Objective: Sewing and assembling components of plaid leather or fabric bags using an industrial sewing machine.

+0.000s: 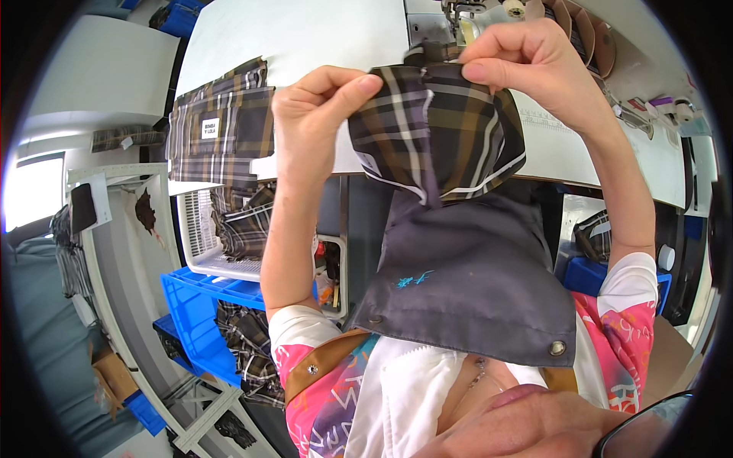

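Brown plaid fabric piece [469,137] hangs just by the white table [328,30]. Left hand [314,103], raised, pinches its upper-left edge, thumb against curled index; right hand [538,65], angled inward, pinches the upper-right edge likewise.

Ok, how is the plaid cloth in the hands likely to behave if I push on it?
Probably floppy: the cloth hangs in soft curves below the pinched top edge. Likely light, since thumbs and fingers of the left hand and right hand seem enough to hold it up. It may bend less easily along the seam down its middle.
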Demonstrator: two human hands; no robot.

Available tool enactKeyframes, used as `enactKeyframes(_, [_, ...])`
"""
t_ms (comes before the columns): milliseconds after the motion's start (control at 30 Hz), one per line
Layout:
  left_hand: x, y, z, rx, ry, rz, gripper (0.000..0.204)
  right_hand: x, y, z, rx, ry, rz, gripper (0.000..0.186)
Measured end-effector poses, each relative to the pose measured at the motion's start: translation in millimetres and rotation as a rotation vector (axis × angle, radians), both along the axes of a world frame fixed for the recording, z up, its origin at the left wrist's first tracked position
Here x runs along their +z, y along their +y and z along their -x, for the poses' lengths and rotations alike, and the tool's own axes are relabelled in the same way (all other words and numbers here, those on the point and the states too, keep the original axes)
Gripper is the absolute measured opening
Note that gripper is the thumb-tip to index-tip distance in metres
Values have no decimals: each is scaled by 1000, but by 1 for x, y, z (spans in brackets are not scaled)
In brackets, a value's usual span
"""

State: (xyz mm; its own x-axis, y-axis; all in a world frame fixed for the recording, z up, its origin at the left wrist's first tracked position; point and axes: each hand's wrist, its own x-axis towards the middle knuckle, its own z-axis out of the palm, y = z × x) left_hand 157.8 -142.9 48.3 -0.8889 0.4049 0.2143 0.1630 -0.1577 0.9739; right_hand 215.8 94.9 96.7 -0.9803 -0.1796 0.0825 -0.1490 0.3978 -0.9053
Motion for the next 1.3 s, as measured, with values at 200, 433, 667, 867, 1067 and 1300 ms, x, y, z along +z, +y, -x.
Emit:
enactKeyframes(200, [65, -99, 58, 5, -10, 384, 22, 16, -76, 46, 111, 425, 205, 11])
enactKeyframes(433, [137, -35, 84, -70, 921, 1319, 14, -59, -113, 74, 19, 1172, -216, 23])
enactKeyframes(667, [-31, 80, 118, -268, 1129, 982, 11, -124, -22, 29, -70, 869, -685, 13])
enactKeyframes(867, [-63, 120, 144, -502, 458, 741, 22, -117, 21, 21, -73, 938, -865, 13])
enactKeyframes(1067, [-50, 133, 142, -536, 191, 603, 25, -122, 28, 24, -2, 881, -799, 14])
enactKeyframes(1300, [-41, 143, 146, -415, 300, 759, 36, -124, 32, 32, -47, 862, -802, 13])
